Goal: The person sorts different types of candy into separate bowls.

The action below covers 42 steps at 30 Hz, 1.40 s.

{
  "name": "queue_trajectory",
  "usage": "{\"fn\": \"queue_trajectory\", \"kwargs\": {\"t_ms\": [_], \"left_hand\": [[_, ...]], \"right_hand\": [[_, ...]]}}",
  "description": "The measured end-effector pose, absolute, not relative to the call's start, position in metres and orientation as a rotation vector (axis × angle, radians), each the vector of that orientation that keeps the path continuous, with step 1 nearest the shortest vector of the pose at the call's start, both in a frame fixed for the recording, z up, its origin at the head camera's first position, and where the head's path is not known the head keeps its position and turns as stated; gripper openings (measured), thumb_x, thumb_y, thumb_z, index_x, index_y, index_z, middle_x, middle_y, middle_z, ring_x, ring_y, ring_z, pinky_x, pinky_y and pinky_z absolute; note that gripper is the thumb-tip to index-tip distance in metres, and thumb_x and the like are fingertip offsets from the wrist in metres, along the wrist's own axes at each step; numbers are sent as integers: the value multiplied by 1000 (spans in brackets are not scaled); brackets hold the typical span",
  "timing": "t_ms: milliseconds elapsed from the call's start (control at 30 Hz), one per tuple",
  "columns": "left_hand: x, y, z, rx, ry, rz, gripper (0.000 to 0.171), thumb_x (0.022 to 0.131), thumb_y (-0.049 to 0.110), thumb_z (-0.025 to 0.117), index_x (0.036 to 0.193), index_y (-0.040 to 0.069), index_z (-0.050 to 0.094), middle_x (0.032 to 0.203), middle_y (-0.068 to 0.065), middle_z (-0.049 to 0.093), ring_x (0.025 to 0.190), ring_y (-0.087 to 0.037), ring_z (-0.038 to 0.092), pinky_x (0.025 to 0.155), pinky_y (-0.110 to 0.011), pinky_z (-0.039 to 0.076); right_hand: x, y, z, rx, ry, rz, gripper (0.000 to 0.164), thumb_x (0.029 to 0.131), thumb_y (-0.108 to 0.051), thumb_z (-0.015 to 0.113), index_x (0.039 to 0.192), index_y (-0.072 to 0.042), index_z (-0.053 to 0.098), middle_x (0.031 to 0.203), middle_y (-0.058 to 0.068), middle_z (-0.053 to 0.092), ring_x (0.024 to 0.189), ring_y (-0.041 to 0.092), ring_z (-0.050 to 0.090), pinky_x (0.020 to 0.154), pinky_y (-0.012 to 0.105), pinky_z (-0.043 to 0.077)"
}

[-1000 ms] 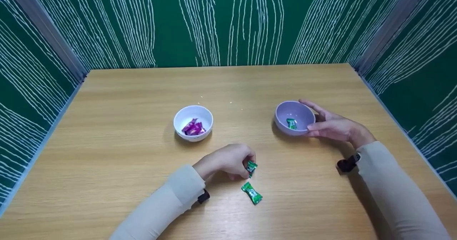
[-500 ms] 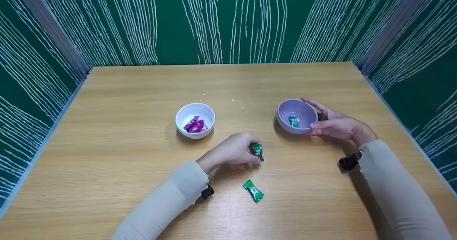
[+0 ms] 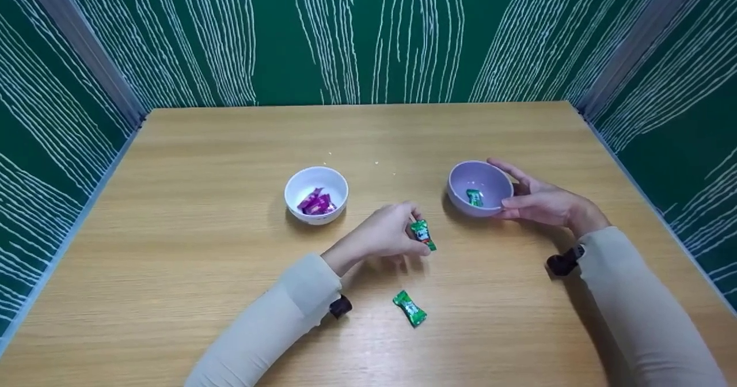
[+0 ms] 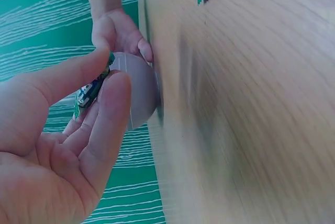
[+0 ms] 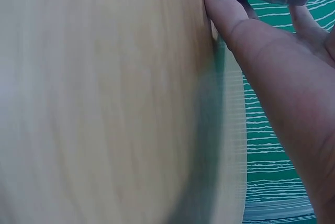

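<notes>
My left hand [image 3: 388, 232] pinches a green-wrapped candy [image 3: 423, 234] between thumb and fingers, above the table and left of the purple bowl [image 3: 464, 200]. In the left wrist view that candy [image 4: 93, 89] sits at the fingertips, overlapping the bowl behind it. My right hand [image 3: 541, 201] holds the purple bowl by its right side, thumb near the rim and fingers around the back. Inside the bowl lies another green candy [image 3: 474, 197]. A further green candy [image 3: 410, 308] lies on the table, nearer to me than the left hand.
A white bowl [image 3: 296, 185] with several magenta-wrapped candies [image 3: 315, 202] stands on the wooden table [image 3: 173, 231], left of the purple bowl. Small pale crumbs dot the table between the bowls. Green panels with white wavy lines [image 3: 368, 41] enclose the back and sides.
The left hand has lifted its green candy off the table and carried it away from me and to the right, closer to the purple bowl. The right hand keeps its hold on the bowl.
</notes>
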State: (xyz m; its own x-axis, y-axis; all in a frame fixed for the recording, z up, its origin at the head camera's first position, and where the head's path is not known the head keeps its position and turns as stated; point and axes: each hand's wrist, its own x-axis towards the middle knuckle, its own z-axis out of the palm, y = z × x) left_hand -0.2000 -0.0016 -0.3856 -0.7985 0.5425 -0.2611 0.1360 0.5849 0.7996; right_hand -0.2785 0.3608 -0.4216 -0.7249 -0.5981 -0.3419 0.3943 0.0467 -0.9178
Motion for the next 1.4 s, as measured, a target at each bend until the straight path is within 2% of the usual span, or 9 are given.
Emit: {"fn": "queue_trajectory", "kwargs": {"t_ms": [133,267,367,500,633,733,900,1133,1400], "left_hand": [[-198,0,-386,575,2286,1193,28,92,16,77,112,11,57,94,-7,66,75,-28,70,67,-38,61],[-198,3,-383,642,2247,1211,11,102,18,64,106,11,57,92,-15,68,69,-25,69,68,-39,60],[-199,8,-382,658,2258,1185,10,105,23,58,106,13,56,90,-14,68,67,-22,67,64,-33,58],[-202,17,-381,658,2292,1173,12,108,26,51,113,15,53,86,-9,63,69,-25,68,61,-29,53],[-208,25,-380,613,2269,1189,13,108,24,47,117,15,52,97,-12,62,75,-23,67,72,-35,57],[-214,30,-382,582,2260,1188,18,108,23,47,115,9,56,105,-15,63,78,-21,64,79,-41,58],[-227,35,-382,536,2195,1292,26,106,19,53,112,-4,64,93,-11,61,80,-22,65,80,-40,59],[-242,40,-378,469,2102,1542,11,99,18,69,107,11,71,95,-6,67,86,-22,67,82,-36,60],[-255,63,-371,384,2187,1613,26,92,19,77,113,12,63,93,-4,69,82,-22,70,73,-30,60]], "right_hand": [[-279,361,-422,-227,1596,-1775,87,101,7,51,161,-45,14,162,7,-14,138,33,38,107,42,45],[-280,360,-422,-230,1606,-1775,87,101,6,52,161,-44,14,162,8,-15,139,32,36,108,44,44],[-280,360,-421,-225,1612,-1777,87,101,6,51,161,-44,14,162,7,-14,140,33,33,108,44,44],[-280,359,-422,-219,1618,-1781,87,101,6,52,161,-44,14,162,5,-10,142,34,30,108,44,43],[-281,359,-423,-199,1625,-1777,87,100,6,53,160,-46,15,162,4,-8,142,34,31,108,44,44],[-280,358,-423,-190,1627,-1777,87,100,5,53,160,-46,16,162,4,-8,141,34,32,108,44,43],[-280,357,-423,-187,1629,-1779,89,100,6,54,161,-44,13,163,5,-6,143,36,29,109,47,42],[-279,356,-422,-194,1649,-1760,88,100,5,54,161,-45,13,162,6,-5,141,36,34,108,47,42],[-279,358,-424,-196,1656,-1750,87,101,4,54,160,-46,12,162,4,-7,138,35,40,108,45,43]]}}
